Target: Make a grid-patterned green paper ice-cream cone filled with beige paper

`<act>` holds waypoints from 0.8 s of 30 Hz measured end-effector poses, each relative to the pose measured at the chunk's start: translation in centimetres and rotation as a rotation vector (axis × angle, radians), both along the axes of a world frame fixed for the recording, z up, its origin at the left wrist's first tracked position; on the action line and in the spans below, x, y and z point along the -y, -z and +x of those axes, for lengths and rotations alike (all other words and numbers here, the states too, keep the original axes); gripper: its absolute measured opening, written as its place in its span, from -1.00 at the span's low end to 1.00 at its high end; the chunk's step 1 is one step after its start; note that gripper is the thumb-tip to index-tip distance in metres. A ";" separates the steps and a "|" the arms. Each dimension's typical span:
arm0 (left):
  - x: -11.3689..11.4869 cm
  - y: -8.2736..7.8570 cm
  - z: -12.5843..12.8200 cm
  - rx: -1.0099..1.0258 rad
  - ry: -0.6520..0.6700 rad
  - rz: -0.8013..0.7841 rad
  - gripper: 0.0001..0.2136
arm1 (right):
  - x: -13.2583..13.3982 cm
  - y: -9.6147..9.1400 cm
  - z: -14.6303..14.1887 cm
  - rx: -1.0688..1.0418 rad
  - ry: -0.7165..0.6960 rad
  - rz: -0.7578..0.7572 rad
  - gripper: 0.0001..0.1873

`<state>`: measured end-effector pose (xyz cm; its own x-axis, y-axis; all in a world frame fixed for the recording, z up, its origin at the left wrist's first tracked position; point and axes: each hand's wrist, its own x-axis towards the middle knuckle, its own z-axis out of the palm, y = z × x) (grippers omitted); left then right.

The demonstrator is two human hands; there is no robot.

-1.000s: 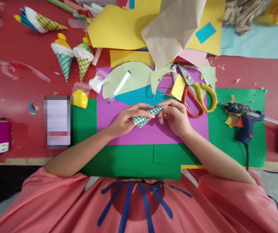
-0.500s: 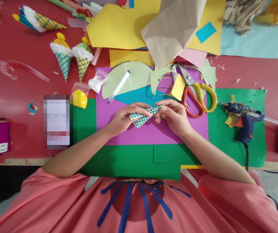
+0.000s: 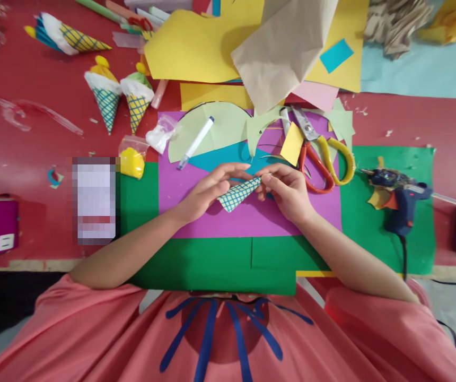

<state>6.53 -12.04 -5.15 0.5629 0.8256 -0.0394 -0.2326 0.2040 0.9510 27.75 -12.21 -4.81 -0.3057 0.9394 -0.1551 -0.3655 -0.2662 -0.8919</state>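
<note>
Fingers (image 3: 231, 170) of the left hand (image 3: 202, 196) and right hand (image 3: 289, 195) pinch the checked paper cone (image 3: 239, 193) at frame centre, over the purple sheet (image 3: 252, 220); slackening could let its seam spring open.

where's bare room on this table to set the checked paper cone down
Free: the green paper sheet below the purple sheet under the checked paper cone, and red tabletop between the blue glue gun and pale blue sheet. Crowded: around the orange-and-yellow scissors and yellow sheets.
</note>
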 end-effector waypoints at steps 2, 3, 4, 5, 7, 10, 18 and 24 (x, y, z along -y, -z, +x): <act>-0.2 -0.2 0.1 0.034 0.077 -0.179 -0.56 | -0.1 -0.1 0.1 0.031 -0.027 0.014 -0.88; -0.3 -0.4 0.1 0.044 0.134 -0.259 -0.54 | -0.2 -0.2 0.2 0.051 -0.044 0.019 -0.87; -0.4 -0.6 0.1 0.049 0.191 -0.333 -0.54 | -0.2 -0.4 0.2 0.072 -0.064 0.024 -0.86; -0.4 -0.7 0.2 0.054 0.247 -0.396 -0.54 | -0.3 -0.5 0.2 0.093 -0.085 0.028 -0.86; -0.1 -0.9 0.4 0.062 0.326 -0.489 -0.56 | -0.3 -0.8 0.2 0.123 -0.129 0.037 -0.85; 0.5 -0.9 1.0 0.086 0.336 -0.561 -0.58 | -0.2 -1.3 0.0 0.119 -0.188 0.043 -0.84; 1.0 -1.3 1.5 -0.007 0.255 -0.477 -0.70 | 0.0 -1.1 -0.1 0.108 -0.198 -0.038 -0.80; 0.7 -1.3 1.3 0.017 0.301 -0.485 -0.68 | -0.1 -0.9 -0.1 0.006 -0.201 -0.054 -0.80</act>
